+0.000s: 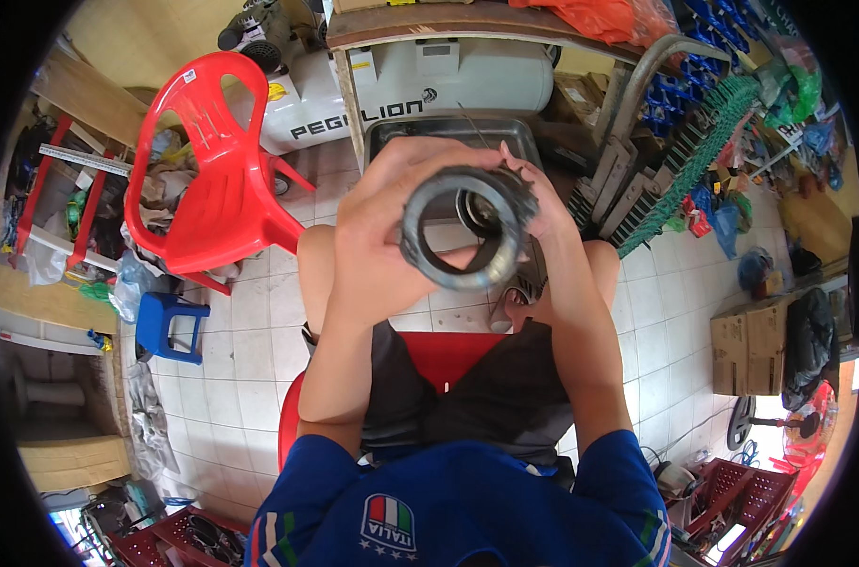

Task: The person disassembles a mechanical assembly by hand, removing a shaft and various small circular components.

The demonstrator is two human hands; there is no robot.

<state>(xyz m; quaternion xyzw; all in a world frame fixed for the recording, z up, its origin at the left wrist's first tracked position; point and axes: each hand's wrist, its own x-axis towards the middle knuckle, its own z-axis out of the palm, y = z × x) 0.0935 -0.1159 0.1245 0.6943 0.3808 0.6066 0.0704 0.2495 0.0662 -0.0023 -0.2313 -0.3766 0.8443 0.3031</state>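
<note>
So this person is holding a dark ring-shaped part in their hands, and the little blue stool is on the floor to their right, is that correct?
Not quite: the head view shows the little blue stool on the floor to their left. The dark ring-shaped part is indeed in their hands.

The dark ring (pixel 413 230) partly hides the left hand (pixel 377 222).

I am seeing dark letters (pixel 317 127) near the bottom edge of the pale tank (pixel 505 77) and wearing white letters (pixel 388 537) on my shirt's (pixel 486 515) badge (pixel 389 518).
</note>
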